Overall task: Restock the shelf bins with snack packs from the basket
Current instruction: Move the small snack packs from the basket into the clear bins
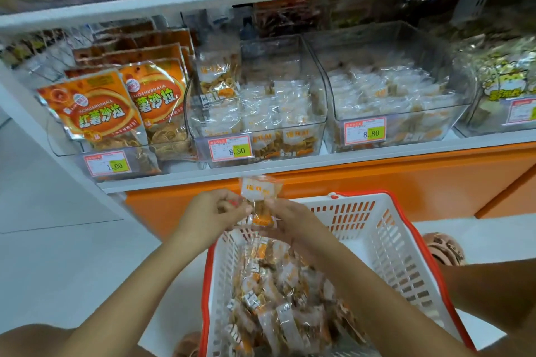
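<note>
– So, where is the small clear snack pack with orange print (261, 191) just now?

– Up in the air between the person's two hands. It is above the far end of the white slotted plastic basket with a red rim (406, 229) and just below the front edge of the white shelf (319, 161). It stands roughly upright, with its printed top showing above the fingers.

– And the hands?

– The left hand (216, 209) pinches the pack's left side with curled fingers. The right hand (290, 219) grips its right side and lower part. Both hold that one pack and nothing else.

– What lies in the basket?

– A loose heap of similar clear packs (278, 298), piled mostly toward the near end.

– And the shelf?

– Straight above the hands sits a clear plastic bin (278, 55), part-filled with like packs. It has a red-framed price tag (230, 149) on its front. Just beside it on the right stands a second clear bin (391, 46), also holding packs and carrying its own tag. To the left, glossy orange foil bags (95, 113) stand in rows, one behind another
</note>
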A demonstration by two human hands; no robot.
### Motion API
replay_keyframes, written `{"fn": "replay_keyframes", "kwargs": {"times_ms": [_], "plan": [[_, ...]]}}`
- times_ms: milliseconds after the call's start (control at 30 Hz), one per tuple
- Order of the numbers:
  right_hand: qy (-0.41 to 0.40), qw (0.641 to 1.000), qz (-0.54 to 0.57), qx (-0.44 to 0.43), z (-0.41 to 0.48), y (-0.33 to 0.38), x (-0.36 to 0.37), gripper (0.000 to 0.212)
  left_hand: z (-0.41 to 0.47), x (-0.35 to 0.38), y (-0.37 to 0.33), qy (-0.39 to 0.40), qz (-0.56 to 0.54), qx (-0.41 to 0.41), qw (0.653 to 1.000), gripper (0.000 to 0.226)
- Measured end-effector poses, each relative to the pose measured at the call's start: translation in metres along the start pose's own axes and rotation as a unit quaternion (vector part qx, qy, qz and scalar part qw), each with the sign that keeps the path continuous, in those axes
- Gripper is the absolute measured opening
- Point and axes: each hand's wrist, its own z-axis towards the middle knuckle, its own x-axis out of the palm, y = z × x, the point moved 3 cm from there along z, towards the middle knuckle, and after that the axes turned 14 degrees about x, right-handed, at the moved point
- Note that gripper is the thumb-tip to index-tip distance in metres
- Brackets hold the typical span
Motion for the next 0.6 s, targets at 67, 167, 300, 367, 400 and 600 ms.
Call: {"fn": "replay_keyframes", "kwargs": {"times_ms": [67,167,300,367,400,600], "plan": [[-0.046,0.996,-0.033,-0.074,-0.008,0.022,0.009,0.017,0.005,-0.005,-0.009,-0.016,-0.036,0.028,0.999,0.015],[-0.07,0.98,-0.108,-0.148,-0.02,0.049,0.018,0.019,0.011,-0.013,-0.033,-0.053,-0.079,0.075,0.993,0.027],[-0.069,0.97,-0.122,-0.201,-0.027,0.077,0.025,0.022,0.019,-0.027,-0.057,-0.079,-0.093,0.132,0.984,0.04],[-0.065,0.969,-0.121,-0.207,-0.027,0.09,0.028,0.021,0.025,-0.036,-0.067,-0.1,-0.097,0.158,0.978,0.038],[-0.061,0.969,-0.126,-0.204,-0.026,0.095,0.03,0.022,0.029,-0.041,-0.071,-0.11,-0.1,0.166,0.975,0.037],[-0.022,0.961,-0.194,-0.194,-0.016,0.129,0.051,0.021,0.05,-0.071,-0.074,-0.219,-0.095,0.197,0.951,0.029]]}}
